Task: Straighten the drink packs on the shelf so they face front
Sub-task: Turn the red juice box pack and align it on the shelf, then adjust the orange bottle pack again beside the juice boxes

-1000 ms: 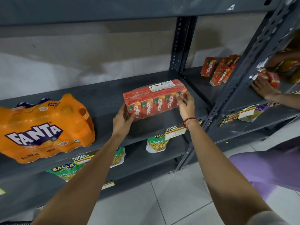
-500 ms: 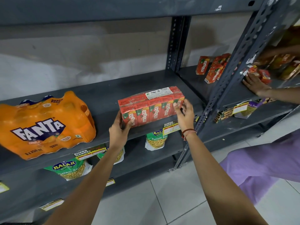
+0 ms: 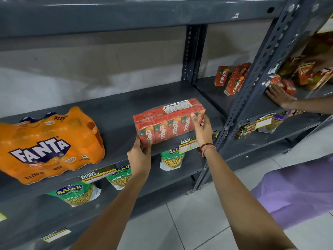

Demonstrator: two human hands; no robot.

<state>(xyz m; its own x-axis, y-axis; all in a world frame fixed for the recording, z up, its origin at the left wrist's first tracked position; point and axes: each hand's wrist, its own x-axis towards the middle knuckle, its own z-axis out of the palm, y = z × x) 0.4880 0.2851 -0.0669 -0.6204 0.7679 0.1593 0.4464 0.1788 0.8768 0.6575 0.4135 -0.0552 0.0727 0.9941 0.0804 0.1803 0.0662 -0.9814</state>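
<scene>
A red shrink-wrapped Maaza juice pack (image 3: 168,121) stands at the front edge of the grey shelf (image 3: 115,112), its labels facing me. My left hand (image 3: 139,156) grips its lower left corner. My right hand (image 3: 202,129) holds its right end, fingers on the front face. An orange Fanta bottle pack (image 3: 48,147) lies on the same shelf at the left, logo facing front.
Loose Maaza cartons (image 3: 232,80) stand on the neighbouring shelf to the right, behind a slotted upright (image 3: 252,78). Another person's hand (image 3: 280,97) rests on that shelf by small red packs. Balaji snack bags (image 3: 77,193) hang on the shelf below.
Both hands have drawn the Maaza pack a little forward to the shelf's front edge. The view has shifted slightly.
</scene>
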